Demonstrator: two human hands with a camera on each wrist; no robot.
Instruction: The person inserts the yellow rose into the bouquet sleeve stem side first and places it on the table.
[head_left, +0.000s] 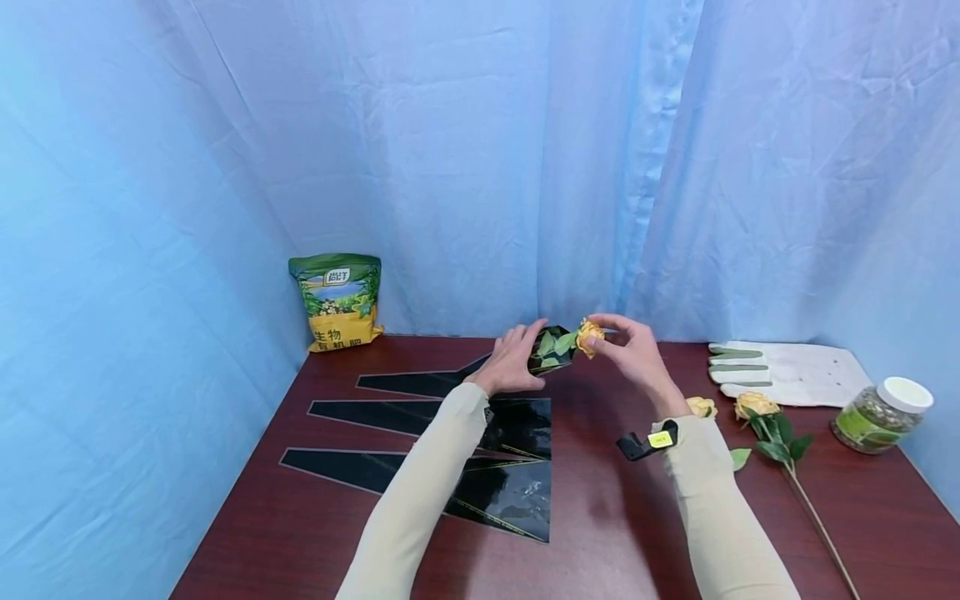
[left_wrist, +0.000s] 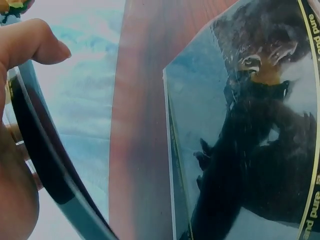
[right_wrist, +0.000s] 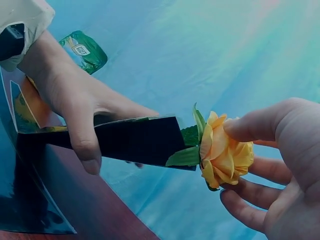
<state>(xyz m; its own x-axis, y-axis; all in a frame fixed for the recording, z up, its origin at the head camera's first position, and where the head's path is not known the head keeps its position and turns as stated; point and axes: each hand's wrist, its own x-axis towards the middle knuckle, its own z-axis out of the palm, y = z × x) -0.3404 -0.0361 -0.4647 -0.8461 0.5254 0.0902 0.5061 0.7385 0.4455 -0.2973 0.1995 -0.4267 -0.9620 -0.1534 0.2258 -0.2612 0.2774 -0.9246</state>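
Between thumb and fingers, my right hand (head_left: pixel 633 354) holds a yellow rose (head_left: pixel 590 337) by its bloom; the right wrist view shows the rose (right_wrist: pixel 225 152) close up. Its green leaves (head_left: pixel 553 346) lie at the mouth of a black sleeve (right_wrist: pixel 145 142), and its stem is hidden inside. My left hand (head_left: pixel 512 362) grips that sleeve around its sides, thumb on the near side, as the right wrist view shows. Two more black sleeves (head_left: pixel 517 492) lie flat on the table in front of the left hand, their narrow ends to the left.
A green and yellow bag (head_left: pixel 337 302) stands at the back left. On the right are white gloves (head_left: pixel 802 373), a jar with a white lid (head_left: pixel 881 417), and a yellow rose (head_left: pixel 756 405) with a long stem. Another rose (head_left: pixel 701 407) is partly hidden by my right sleeve.
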